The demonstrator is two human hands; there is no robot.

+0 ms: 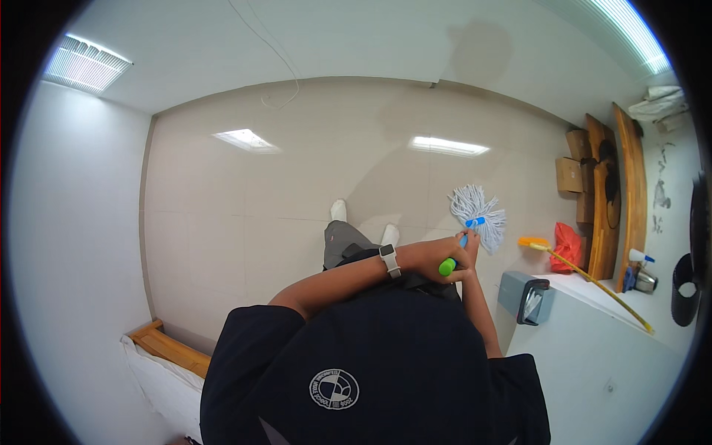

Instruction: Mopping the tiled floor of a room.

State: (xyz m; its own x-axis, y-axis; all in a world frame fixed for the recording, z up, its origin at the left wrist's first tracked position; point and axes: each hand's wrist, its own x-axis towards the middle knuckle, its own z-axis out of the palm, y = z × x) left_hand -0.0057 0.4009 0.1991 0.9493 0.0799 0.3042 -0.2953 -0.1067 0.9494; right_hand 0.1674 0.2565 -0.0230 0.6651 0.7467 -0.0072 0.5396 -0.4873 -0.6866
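A string mop (492,222) with white strands and a blue clamp lies spread on the tiled floor, right of my feet. Its blue handle, with a green end cap (446,267), rises towards me. My left hand (449,257), below a wrist with a white-banded watch (389,260), is closed around the handle near the green cap. Lower on the handle, nearer the mop head, my right hand (471,245) also grips it; the left hand partly hides its fingers.
At the right stand a grey bin (509,292), a yellow-handled broom (598,285), a red plastic bag (567,245), cardboard boxes (569,174) and wooden furniture (631,194). A wooden frame (175,350) is at the lower left. A cable (272,49) hangs ahead by the wall.
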